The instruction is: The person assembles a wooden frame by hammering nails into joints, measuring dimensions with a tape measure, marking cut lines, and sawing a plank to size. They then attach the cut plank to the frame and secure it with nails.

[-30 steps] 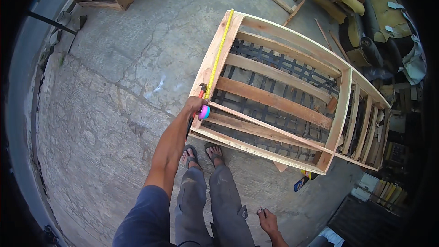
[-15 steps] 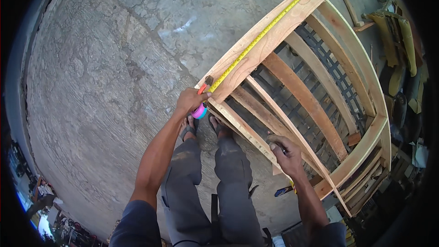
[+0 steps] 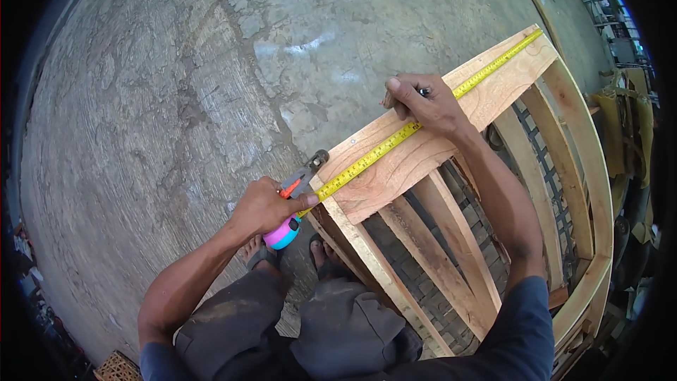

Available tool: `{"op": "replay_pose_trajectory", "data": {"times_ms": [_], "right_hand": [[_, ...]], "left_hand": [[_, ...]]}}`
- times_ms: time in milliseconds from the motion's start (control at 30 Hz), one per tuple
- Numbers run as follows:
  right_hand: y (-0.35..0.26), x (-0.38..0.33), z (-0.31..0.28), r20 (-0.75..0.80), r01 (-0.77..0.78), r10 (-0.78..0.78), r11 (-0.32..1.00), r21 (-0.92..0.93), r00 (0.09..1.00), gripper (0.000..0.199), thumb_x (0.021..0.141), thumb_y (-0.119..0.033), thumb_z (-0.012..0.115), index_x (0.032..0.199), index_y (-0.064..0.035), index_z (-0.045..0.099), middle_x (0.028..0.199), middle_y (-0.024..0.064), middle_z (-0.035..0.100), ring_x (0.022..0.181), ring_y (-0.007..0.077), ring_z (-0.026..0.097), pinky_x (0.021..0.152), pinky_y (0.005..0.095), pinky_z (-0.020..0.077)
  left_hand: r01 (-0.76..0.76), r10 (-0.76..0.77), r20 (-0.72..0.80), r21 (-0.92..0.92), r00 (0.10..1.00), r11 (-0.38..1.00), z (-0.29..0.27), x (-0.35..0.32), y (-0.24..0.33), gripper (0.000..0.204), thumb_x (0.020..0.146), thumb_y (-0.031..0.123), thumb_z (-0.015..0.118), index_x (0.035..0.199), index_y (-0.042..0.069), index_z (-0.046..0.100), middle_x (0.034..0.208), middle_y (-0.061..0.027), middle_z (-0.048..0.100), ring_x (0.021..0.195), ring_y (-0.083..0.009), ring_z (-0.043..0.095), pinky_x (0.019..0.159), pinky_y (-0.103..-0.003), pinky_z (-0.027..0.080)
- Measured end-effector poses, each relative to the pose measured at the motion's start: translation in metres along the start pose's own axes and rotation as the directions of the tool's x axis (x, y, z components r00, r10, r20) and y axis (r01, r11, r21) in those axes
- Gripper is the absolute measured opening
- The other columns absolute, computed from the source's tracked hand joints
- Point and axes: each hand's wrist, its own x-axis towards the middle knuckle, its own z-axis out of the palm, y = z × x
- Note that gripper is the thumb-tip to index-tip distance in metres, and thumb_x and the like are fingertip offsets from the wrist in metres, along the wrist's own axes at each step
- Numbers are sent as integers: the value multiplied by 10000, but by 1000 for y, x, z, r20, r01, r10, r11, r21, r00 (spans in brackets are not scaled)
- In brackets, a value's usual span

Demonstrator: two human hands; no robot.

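cracked concrete floor (image 3: 211,99); left hand (image 3: 271,204) grips tape measure (image 3: 283,233), right hand (image 3: 427,102) pinches pencil (image 3: 390,99).

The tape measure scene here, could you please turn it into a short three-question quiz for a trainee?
1. True or false: the yellow tape lies along the top rail of the wooden frame.
2. Which hand grips the pink and blue tape measure case? A) left hand B) right hand
3. Fill in: the right hand holds a ____ at the tape.

Key: 1 true. 2 A. 3 pencil, only partly visible in the fingers.
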Motion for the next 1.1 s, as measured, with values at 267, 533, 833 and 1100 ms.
{"op": "replay_pose_trajectory", "data": {"times_ms": [267, 533, 833, 1100], "right_hand": [[17, -2, 3, -3, 107, -107, 994, -19, 994, 360, 878, -375, 733, 733, -52, 671, 601, -20, 537, 596, 69, 463, 550, 268, 361], [14, -7, 9, 39, 192, -188, 972, -137, 981, 434, 833, -268, 770, 598, -36, 488, 554, -32, 425, 572, 58, 392, 512, 275, 320], [24, -4, 11, 26, 213, -211, 967, -143, 977, 391, 827, -165, 723, 601, -32, 434, 564, -47, 349, 584, 47, 326, 497, 280, 266], [19, -4, 14, 13, 210, -210, 967, -147, 978, 389, 821, -152, 712, 611, -22, 411, 574, -40, 322, 588, 53, 317, 500, 285, 269]], "left_hand": [[-18, 18, -16, -1, 1000, 1000, -5, -6, 6, 654, 744, 587, 790, 592, -31, 644, 506, -108, 546, 484, -197, 528, 504, -420, 421], [-103, 98, -47, -118, 994, 988, 12, 6, -18, 657, 731, 610, 792, 608, -22, 658, 538, -95, 575, 503, -192, 561, 499, -395, 433], [-97, 90, -72, -106, 993, 990, 18, 13, -30, 712, 686, 671, 789, 608, -24, 656, 543, -116, 586, 511, -221, 589, 511, -407, 450], [-76, 69, -75, -95, 995, 993, 17, 11, -28, 699, 701, 656, 785, 618, -26, 659, 556, -122, 598, 523, -218, 600, 522, -407, 455]]}}
